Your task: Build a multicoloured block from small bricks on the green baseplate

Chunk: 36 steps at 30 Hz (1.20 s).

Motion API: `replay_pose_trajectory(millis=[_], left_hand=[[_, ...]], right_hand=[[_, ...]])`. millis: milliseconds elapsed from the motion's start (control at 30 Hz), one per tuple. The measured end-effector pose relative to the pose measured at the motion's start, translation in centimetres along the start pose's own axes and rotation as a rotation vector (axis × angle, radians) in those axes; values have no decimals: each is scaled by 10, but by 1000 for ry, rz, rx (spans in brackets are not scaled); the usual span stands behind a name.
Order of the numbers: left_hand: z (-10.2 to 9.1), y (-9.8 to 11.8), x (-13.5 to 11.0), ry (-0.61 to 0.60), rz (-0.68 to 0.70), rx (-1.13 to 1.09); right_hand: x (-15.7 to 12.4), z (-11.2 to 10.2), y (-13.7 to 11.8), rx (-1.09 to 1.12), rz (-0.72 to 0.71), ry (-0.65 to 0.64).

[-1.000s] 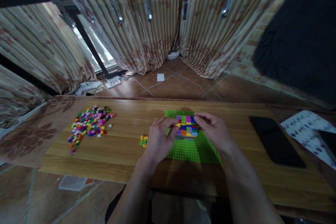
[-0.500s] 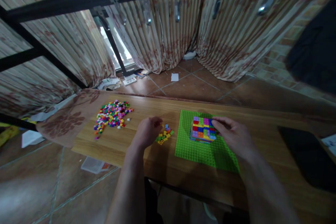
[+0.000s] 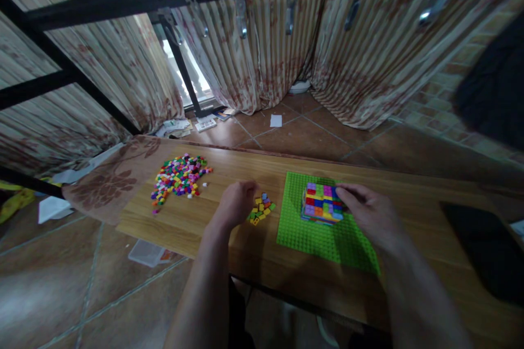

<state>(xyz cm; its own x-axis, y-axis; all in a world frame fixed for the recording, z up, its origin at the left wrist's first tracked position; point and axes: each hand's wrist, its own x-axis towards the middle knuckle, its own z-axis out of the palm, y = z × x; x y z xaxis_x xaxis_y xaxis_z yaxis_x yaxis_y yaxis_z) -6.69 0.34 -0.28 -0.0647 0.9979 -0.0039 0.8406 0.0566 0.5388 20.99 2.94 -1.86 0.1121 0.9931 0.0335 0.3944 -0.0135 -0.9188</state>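
Observation:
A green studded baseplate (image 3: 311, 240) lies on the wooden table (image 3: 196, 223). On it stands a block of stacked bricks in many colours (image 3: 321, 203). My right hand (image 3: 370, 212) rests against the block's right side, fingers curled onto its edge. My left hand (image 3: 237, 203) hovers over a small heap of loose bricks (image 3: 261, 210) just left of the baseplate, fingers bent down into a pinch; what they hold is hidden. A larger pile of mixed bricks (image 3: 178, 175) lies further left on the table.
A black flat slab (image 3: 483, 245) lies at the table's right end. A patterned cloth (image 3: 106, 182) covers the left end. A black metal frame (image 3: 82, 82) crosses overhead. Curtains hang behind; papers (image 3: 176, 128) and a plastic box (image 3: 145, 252) lie on the tiled floor.
My left hand has left the brick block and moved left to the small heap of loose bricks. My right hand stays at the block. The camera has swung left.

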Motion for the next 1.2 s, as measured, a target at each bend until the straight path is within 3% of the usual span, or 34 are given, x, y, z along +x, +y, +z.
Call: replay_pose_trajectory(millis=[133,300,433,1000,1200], left_hand=[[2,1,1,10,20,4],[10,1,4,-68,225,-34],[14,0,5,-83,300,-13],[13,12,5,-125,241,151],[13,15,6,-65,223,115]], right_hand=[[0,-1,-2,-8,26,8],[0,-1,-3,-13,39,2],[-1,-2,-5,-4,37,-4],[0,-1,-4,49,14,-11],[0,-2,-8,26,6,-9]])
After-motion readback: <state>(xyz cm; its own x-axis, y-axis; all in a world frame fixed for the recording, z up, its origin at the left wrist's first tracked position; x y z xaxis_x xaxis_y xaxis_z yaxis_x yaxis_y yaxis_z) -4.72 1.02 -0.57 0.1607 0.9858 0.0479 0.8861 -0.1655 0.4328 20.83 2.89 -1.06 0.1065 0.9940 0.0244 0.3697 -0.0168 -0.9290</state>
